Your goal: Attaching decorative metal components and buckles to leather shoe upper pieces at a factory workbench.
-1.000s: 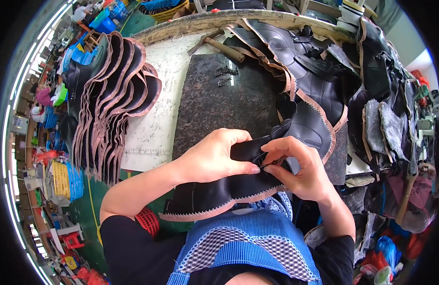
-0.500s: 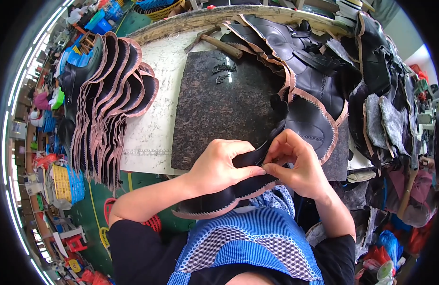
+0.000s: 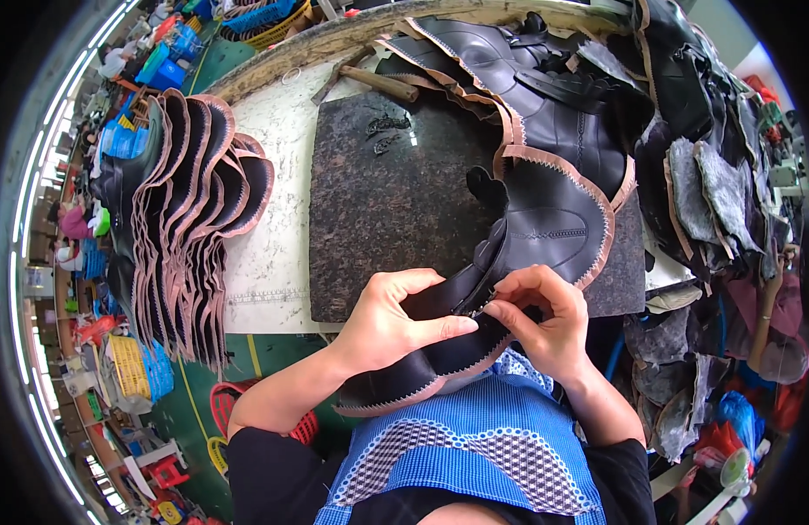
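A black leather shoe upper (image 3: 553,214) with a pink-brown zigzag-stitched border lies across the slab's near right and hangs over the table's front edge toward my apron. My left hand (image 3: 391,319) is closed on its near part, thumb stretched along the top and fingers tucked beneath. Close by on the right, my right hand (image 3: 545,319) pinches at a dark edge strip of the upper, where small shiny bits show. What exactly sits between its fingertips is too small to make out. The two thumbs are a little apart.
A dark speckled stone slab (image 3: 396,201) rests on the white tabletop (image 3: 269,293). Several stacked uppers (image 3: 194,192) stand at left, with more uppers (image 3: 545,96) at far right. A wooden-handled hammer (image 3: 378,83) lies behind the slab. Grey fur-lined pieces (image 3: 693,192) hang at right.
My right thumb has drawn away from the left one, opening a gap along the upper's edge. Both hands sit slightly lower in view. The whole view has shifted a little.
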Tool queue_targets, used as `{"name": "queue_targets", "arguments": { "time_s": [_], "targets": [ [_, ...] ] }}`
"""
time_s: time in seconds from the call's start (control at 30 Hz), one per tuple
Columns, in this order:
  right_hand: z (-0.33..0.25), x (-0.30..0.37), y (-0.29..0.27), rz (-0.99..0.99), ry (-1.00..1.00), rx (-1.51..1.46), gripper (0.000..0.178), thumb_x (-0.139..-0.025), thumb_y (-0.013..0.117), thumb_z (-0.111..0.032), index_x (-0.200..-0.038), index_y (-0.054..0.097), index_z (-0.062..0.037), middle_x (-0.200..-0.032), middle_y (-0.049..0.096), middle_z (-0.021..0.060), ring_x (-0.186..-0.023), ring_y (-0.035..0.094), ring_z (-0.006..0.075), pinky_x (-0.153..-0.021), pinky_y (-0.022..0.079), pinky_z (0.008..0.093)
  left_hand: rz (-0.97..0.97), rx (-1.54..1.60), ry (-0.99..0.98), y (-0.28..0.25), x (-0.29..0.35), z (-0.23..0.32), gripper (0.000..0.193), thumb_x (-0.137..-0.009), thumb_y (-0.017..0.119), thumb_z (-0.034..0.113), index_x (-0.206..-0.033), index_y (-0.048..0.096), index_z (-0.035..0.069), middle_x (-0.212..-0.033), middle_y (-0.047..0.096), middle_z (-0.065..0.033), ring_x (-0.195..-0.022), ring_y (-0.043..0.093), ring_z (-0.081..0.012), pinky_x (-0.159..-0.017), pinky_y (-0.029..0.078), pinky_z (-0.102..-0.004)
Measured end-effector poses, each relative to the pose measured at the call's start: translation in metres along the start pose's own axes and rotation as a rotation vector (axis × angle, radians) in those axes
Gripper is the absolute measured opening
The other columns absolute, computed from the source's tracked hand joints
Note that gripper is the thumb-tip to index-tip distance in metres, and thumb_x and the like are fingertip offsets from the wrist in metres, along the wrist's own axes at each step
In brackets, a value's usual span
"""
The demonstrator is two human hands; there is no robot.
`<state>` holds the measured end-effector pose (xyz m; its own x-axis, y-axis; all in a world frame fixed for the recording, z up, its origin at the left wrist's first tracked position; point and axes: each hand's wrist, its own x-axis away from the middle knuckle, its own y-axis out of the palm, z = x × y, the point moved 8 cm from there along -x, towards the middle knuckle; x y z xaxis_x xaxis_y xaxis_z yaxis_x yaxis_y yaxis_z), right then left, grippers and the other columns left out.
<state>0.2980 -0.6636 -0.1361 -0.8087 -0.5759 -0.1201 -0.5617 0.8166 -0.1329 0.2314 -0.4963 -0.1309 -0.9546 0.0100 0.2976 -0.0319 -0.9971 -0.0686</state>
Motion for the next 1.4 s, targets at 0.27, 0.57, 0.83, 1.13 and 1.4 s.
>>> {"name": "queue_targets", "arguments": {
  "time_s": [0.27, 0.57, 0.83, 1.13, 1.4],
  "targets": [
    [0.021, 0.012, 0.010, -0.130, 0.419, -0.319, 0.018, -0.093, 0.077, -0.008, -0.102, 0.067, 0.0034, -0.089, 0.072, 0.0035, -0.078, 0.068, 0.0074, -0.070, 0.057, 0.0233, 0.043, -0.322, 0.276, 0.003, 0.005, 0.020, 0.024, -0.081, 0.085, 0.009, -0.097, 0.072, -0.002, -0.082, 0.066, -0.0050, -0.070, 0.065, -0.0119, -0.062, 0.051, -0.0269],
    [0.023, 0.010, 0.016, -0.125, 0.502, -0.547, 0.011, -0.096, 0.073, -0.006, -0.100, 0.068, 0.0028, -0.088, 0.069, 0.0009, -0.080, 0.065, 0.0062, -0.072, 0.054, 0.0218, 0.102, -0.445, 0.361, 0.007, 0.008, 0.024, 0.023, -0.076, 0.088, 0.006, -0.092, 0.073, -0.002, -0.077, 0.065, -0.0059, -0.064, 0.062, -0.0128, -0.056, 0.045, -0.0269],
    [0.026, 0.009, 0.016, -0.097, 0.420, -0.316, 0.014, -0.092, 0.076, -0.005, -0.103, 0.069, 0.0005, -0.088, 0.070, 0.0022, -0.077, 0.063, 0.0061, -0.067, 0.052, 0.0221, 0.115, -0.472, 0.379, 0.006, 0.010, 0.018, 0.020, -0.081, 0.085, 0.010, -0.092, 0.073, -0.001, -0.075, 0.063, -0.0079, -0.060, 0.061, -0.0176, -0.053, 0.046, -0.0319],
    [-0.007, -0.010, 0.006, -0.184, -0.042, 0.061, 0.016, -0.085, 0.077, -0.001, -0.099, 0.069, 0.0017, -0.090, 0.067, 0.0105, -0.079, 0.071, 0.0217, -0.070, 0.057, 0.0319, 0.115, -0.458, 0.366, 0.005, 0.013, 0.019, 0.017, -0.081, 0.083, 0.008, -0.089, 0.072, -0.001, -0.073, 0.062, -0.0066, -0.058, 0.059, -0.0148, -0.051, 0.044, -0.0298],
    [-0.005, -0.013, 0.011, -0.289, -0.125, 0.068, 0.018, -0.083, 0.079, 0.000, -0.099, 0.069, 0.0014, -0.094, 0.065, 0.0110, -0.081, 0.069, 0.0233, -0.069, 0.055, 0.0314, 0.089, -0.512, 0.459, 0.007, 0.014, 0.028, 0.017, -0.078, 0.084, 0.006, -0.090, 0.073, -0.001, -0.073, 0.062, -0.0077, -0.057, 0.061, -0.0180, -0.051, 0.047, -0.0318]
  ]
}}
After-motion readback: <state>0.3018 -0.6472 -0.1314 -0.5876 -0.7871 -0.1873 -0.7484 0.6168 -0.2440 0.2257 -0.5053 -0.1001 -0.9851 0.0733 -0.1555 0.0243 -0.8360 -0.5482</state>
